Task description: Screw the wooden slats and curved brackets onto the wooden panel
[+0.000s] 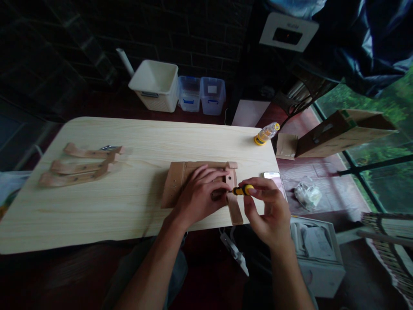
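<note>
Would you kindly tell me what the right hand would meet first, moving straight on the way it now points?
Leading with the screwdriver, the right hand would probably meet the left hand at its fingertips; the wooden strip lies close by too, and with depth unclear it might come first.

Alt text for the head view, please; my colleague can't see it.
The right hand holds a yellow-and-black screwdriver to a wooden strip at the right end of a brown panel, while the left hand lies across the panel, close to the tool. Three curved wooden pieces lie toward the left of the pale table.
</note>
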A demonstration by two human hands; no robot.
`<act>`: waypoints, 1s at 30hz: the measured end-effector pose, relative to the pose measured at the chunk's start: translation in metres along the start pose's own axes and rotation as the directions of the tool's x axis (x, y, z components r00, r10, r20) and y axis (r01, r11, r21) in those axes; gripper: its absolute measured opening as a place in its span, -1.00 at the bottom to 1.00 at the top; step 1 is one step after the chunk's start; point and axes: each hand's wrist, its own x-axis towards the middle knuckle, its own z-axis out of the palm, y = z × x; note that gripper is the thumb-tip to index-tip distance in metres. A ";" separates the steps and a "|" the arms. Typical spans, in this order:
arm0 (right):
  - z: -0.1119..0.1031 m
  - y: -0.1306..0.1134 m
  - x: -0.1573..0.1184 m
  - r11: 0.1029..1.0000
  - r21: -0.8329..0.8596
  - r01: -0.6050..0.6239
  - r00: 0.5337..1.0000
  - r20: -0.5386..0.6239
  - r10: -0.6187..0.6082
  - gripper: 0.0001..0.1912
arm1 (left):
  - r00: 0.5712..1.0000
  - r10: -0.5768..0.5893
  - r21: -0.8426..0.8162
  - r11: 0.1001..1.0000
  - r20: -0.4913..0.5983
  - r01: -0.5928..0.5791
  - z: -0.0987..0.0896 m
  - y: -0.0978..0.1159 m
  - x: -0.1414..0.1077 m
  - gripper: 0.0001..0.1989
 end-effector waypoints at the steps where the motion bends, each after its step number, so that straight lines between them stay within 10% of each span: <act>1: 0.000 -0.001 0.000 1.000 -0.002 -0.002 1.000 0.001 0.002 -0.68 | 1.000 -0.002 -0.002 1.000 0.003 0.002 0.000 0.000 0.000 -0.82; 30: 0.000 0.003 -0.002 0.999 0.019 -0.050 0.998 -0.037 0.050 -0.79 | 1.000 -0.013 -0.008 1.000 0.005 0.014 -0.001 0.000 0.000 -0.86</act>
